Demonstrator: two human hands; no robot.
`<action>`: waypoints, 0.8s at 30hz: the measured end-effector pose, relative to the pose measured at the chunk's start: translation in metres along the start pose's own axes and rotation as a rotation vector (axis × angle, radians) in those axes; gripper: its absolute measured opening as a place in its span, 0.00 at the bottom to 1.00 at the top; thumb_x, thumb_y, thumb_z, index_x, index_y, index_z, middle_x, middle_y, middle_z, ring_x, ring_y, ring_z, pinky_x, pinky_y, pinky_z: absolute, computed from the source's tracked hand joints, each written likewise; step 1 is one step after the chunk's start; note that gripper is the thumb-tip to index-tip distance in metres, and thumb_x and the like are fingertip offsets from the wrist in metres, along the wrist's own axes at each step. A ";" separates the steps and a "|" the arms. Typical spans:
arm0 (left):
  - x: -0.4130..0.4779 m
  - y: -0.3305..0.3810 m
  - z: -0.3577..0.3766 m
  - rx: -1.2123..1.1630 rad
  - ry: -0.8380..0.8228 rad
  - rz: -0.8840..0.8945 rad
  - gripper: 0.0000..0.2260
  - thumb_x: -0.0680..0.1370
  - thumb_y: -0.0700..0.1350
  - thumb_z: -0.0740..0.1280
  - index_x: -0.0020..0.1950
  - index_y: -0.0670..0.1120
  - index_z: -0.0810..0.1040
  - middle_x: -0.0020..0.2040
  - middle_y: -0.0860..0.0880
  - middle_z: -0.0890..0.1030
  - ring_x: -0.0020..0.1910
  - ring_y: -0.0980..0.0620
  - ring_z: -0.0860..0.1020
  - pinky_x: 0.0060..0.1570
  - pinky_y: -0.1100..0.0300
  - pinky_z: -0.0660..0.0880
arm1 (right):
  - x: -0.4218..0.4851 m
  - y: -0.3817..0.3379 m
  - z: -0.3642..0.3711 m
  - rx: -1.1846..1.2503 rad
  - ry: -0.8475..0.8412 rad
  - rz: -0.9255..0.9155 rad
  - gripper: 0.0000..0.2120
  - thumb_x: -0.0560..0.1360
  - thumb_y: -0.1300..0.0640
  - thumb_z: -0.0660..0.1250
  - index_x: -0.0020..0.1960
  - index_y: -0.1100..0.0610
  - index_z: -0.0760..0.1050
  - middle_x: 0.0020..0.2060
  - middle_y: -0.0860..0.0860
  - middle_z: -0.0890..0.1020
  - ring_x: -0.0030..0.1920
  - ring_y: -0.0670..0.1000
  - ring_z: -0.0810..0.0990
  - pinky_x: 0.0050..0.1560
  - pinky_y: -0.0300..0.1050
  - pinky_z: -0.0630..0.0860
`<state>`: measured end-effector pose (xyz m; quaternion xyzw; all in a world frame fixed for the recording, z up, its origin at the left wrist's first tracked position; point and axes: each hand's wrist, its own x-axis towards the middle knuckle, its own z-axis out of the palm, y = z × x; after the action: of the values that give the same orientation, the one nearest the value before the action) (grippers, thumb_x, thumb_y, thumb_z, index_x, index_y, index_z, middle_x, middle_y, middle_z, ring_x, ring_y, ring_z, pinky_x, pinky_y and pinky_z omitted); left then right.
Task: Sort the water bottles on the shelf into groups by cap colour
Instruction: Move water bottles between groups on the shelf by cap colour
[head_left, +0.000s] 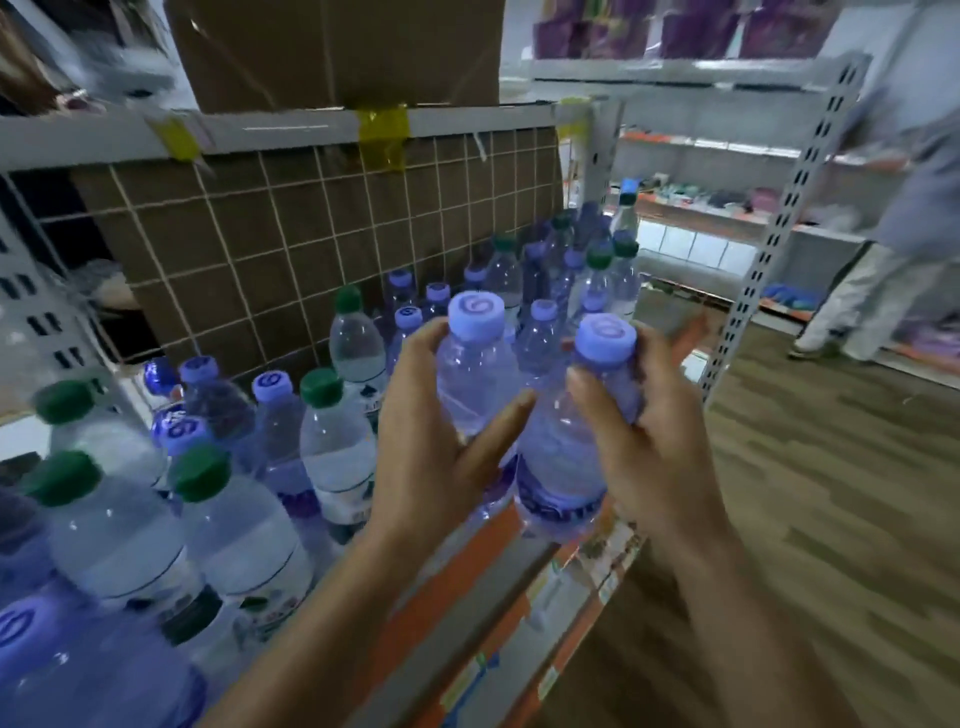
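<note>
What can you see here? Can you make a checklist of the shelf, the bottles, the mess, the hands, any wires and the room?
Surface: shelf, orange and grey front edge, crowded with standing bottles.
Job's things: blue-capped bottles and green-capped bottles stand mixed together on the shelf.
Clutter: cardboard box on the level above; yellow tape on the rail.
Grippers: left hand grips the left-hand bottle; right hand grips the right-hand bottle. Both have blue caps and are held side by side.
Cables: nothing seen.
Surroundings: wire grid behind the bottles, second rack, a person beside it, wood-look floor.
</note>
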<state>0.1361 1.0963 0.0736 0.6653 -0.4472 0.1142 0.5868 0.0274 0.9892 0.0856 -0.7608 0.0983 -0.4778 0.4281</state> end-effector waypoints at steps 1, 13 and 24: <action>0.019 0.004 0.006 0.002 0.019 0.029 0.27 0.71 0.54 0.71 0.64 0.44 0.67 0.56 0.53 0.75 0.54 0.59 0.75 0.53 0.70 0.69 | 0.020 0.001 -0.008 -0.002 0.001 -0.045 0.13 0.74 0.49 0.63 0.57 0.49 0.70 0.47 0.33 0.79 0.49 0.33 0.77 0.48 0.28 0.70; 0.182 -0.023 0.074 -0.027 0.283 -0.047 0.23 0.68 0.45 0.73 0.58 0.46 0.67 0.49 0.50 0.78 0.47 0.52 0.81 0.52 0.48 0.78 | 0.242 0.086 -0.033 0.122 -0.073 -0.381 0.08 0.76 0.59 0.63 0.53 0.56 0.67 0.42 0.41 0.73 0.42 0.32 0.72 0.48 0.29 0.68; 0.197 -0.069 0.108 0.623 0.000 -0.454 0.21 0.62 0.50 0.79 0.48 0.48 0.72 0.38 0.56 0.78 0.37 0.62 0.75 0.34 0.67 0.70 | 0.271 0.206 -0.001 -0.038 -0.632 -0.156 0.11 0.69 0.60 0.73 0.48 0.61 0.76 0.41 0.48 0.76 0.44 0.46 0.74 0.45 0.38 0.70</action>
<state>0.2594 0.9041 0.1293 0.8938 -0.2324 0.1119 0.3670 0.2216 0.7104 0.1059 -0.8846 -0.0890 -0.2475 0.3852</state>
